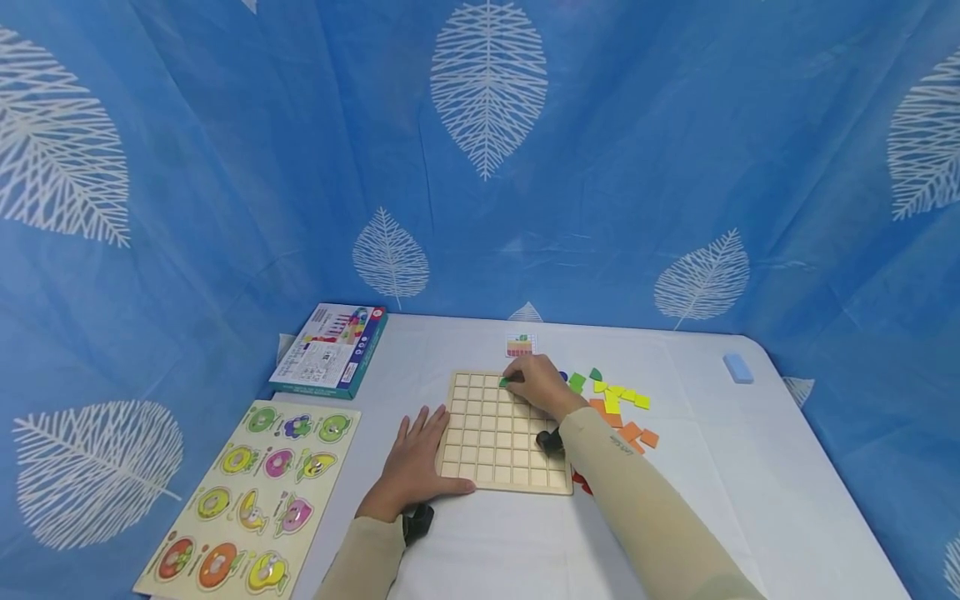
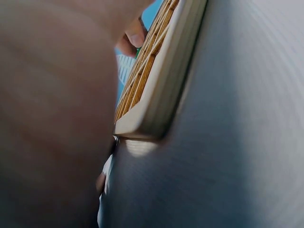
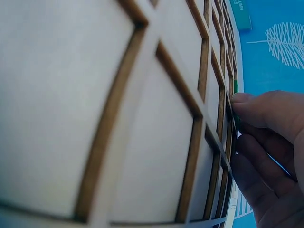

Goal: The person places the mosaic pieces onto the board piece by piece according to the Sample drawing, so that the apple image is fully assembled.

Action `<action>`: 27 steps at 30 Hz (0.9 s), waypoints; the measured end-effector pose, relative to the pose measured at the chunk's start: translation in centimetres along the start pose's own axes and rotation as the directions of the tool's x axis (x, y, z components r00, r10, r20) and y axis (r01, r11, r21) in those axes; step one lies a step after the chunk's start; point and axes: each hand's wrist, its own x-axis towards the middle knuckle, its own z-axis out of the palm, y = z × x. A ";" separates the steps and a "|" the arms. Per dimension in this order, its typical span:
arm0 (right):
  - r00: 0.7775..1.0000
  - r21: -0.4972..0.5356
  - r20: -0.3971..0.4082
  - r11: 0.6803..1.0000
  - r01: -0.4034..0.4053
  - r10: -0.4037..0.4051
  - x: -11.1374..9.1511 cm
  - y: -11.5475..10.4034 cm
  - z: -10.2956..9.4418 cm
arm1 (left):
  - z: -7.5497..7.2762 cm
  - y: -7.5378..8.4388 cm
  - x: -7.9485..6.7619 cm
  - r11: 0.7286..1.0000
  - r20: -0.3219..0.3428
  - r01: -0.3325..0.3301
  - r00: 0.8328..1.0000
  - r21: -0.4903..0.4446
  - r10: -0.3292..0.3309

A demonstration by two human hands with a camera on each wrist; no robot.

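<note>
A wooden grid board with square cells lies flat on the white table. At its far row, my right hand pinches a small green piece between thumb and fingers; the right wrist view shows the green piece at the thumb tip, against the grid. My left hand rests along the board's left edge, fingers spread and straight, thumb by the near left corner. In the left wrist view that corner of the board appears close up. The right forearm hides part of the board's right side.
Yellow, orange, green and red pieces lie right of the board. A small picture card lies behind it. Left are a box and a fruit puzzle board. A blue block sits far right.
</note>
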 end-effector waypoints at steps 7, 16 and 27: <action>1.000 0.024 -0.003 0.999 0.031 -0.030 -0.3 0.5 -0.2 | 0.0 0.3 -0.1 1.000 0.002 0.005 1.000 -0.004 -0.005; 0.999 0.031 0.022 0.999 0.035 -0.035 -0.5 0.8 -0.3 | 0.1 0.1 -0.1 1.000 0.010 0.016 1.000 -0.004 -0.016; 0.997 0.025 0.006 0.996 0.080 -0.080 -1.4 1.2 -1.2 | 0.0 0.2 0.0 0.999 0.027 0.033 0.999 -0.012 -0.032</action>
